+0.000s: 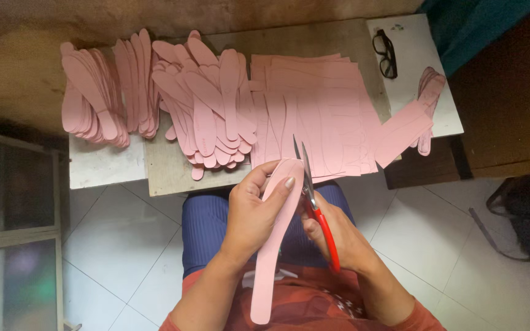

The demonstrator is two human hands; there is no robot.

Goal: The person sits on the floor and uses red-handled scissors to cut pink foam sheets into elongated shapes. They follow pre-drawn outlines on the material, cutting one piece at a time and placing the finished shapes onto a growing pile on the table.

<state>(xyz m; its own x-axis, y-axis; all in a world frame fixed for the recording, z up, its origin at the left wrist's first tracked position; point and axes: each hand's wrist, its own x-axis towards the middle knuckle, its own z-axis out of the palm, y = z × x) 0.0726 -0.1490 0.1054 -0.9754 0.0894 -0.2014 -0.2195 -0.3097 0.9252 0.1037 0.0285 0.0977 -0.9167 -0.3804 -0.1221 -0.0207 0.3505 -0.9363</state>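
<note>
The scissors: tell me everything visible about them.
The scissors have red plastic-looking handles and two slim, pointed metal blades. The right hand grips the handles; the blades point up and away from the person, slightly parted, along the right edge of the long pink cutout held by the left hand. They are held in the air above the lap.

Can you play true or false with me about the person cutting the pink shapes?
1. The right hand holds red-handled scissors. True.
2. The left hand holds a blue strip. False: the strip is pink.
3. Black glasses lie on the white board. True.
4. The scissor blades are shut tight. False: they are parted.
5. Piles of cut pink shapes lie on the table. True.
6. The uncut pink sheets are on the floor. False: they lie on the table.
</note>
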